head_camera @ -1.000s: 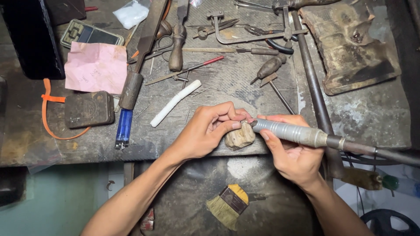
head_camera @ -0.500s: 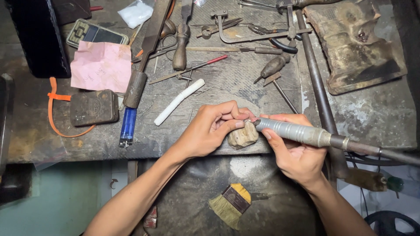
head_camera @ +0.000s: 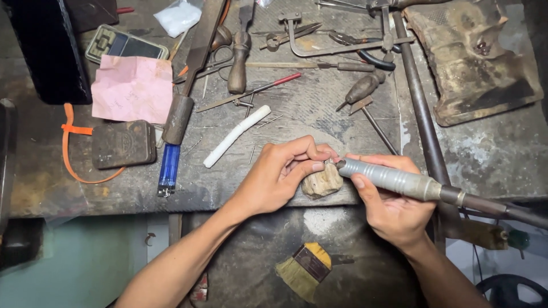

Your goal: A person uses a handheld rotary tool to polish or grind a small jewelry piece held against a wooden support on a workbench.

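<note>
My left hand (head_camera: 282, 174) pinches something small against a worn wooden bench peg (head_camera: 321, 183) at the front edge of the workbench (head_camera: 319, 108); the piece itself is hidden by my fingertips. My right hand (head_camera: 388, 208) grips a grey metal rotary handpiece (head_camera: 388, 178), held like a pen. Its tip points left and meets my left fingertips just above the peg. The handpiece's dark flexible shaft (head_camera: 496, 208) runs off to the right.
The bench holds a large file (head_camera: 191, 74), a blue lighter (head_camera: 169, 167), a white stick (head_camera: 236, 136), pink paper (head_camera: 132, 88), a dark tin (head_camera: 123, 144), pliers and gravers (head_camera: 365, 85). A steel rod (head_camera: 419, 108) crosses at the right. A brush (head_camera: 305, 269) lies below.
The view has shifted slightly. Both hands stay at the peg, with the handpiece tip still against my left fingertips.
</note>
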